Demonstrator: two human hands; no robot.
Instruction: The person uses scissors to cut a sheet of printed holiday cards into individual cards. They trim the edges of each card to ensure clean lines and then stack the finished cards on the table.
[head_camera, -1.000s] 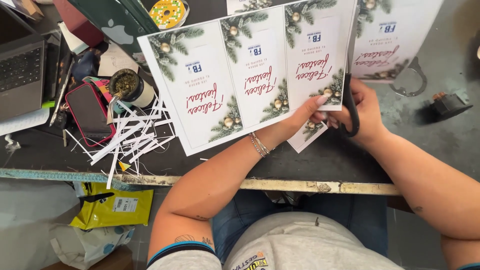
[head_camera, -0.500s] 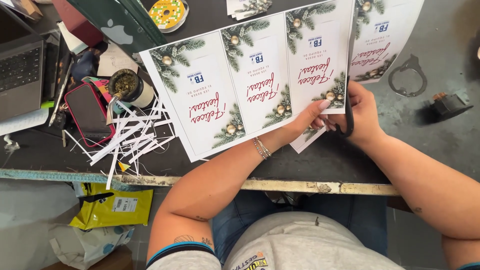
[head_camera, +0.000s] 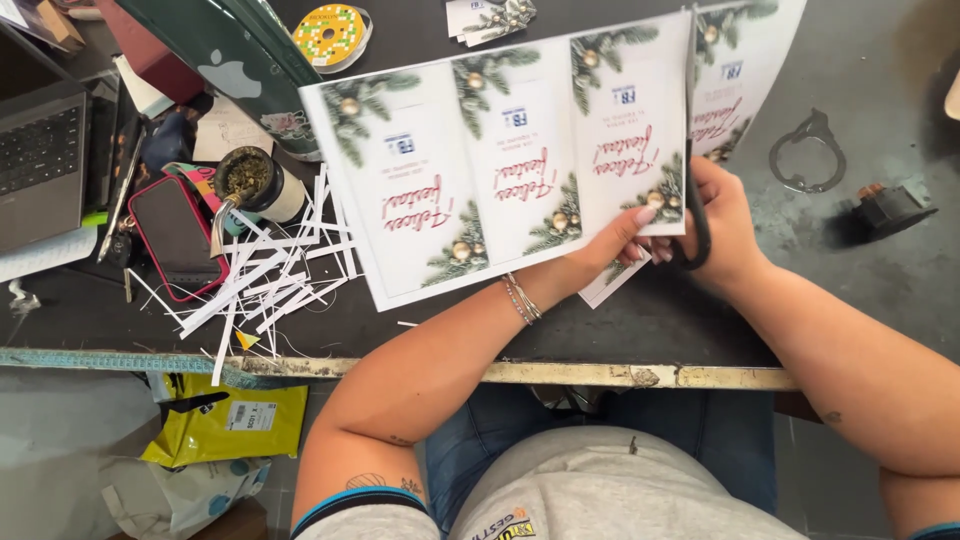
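Scissors (head_camera: 694, 215) in right hand (head_camera: 725, 225) cut, seemingly, printed sheet (head_camera: 500, 170) pinched by left hand (head_camera: 615, 240).

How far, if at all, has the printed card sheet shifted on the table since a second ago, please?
Cannot tell: the sheet sits about as before against the pile of paper strips, held by the left hand, while the right hand works the scissors.

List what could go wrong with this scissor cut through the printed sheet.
1. The left hand pinches the printed sheet right beside the scissors; the fingertips may get nicked.
2. The sheet is held in the air by one corner, so it may sag and the cut may wander into the printed design.
3. Paper strips lie piled by the cup; a swinging sheet might knock it.
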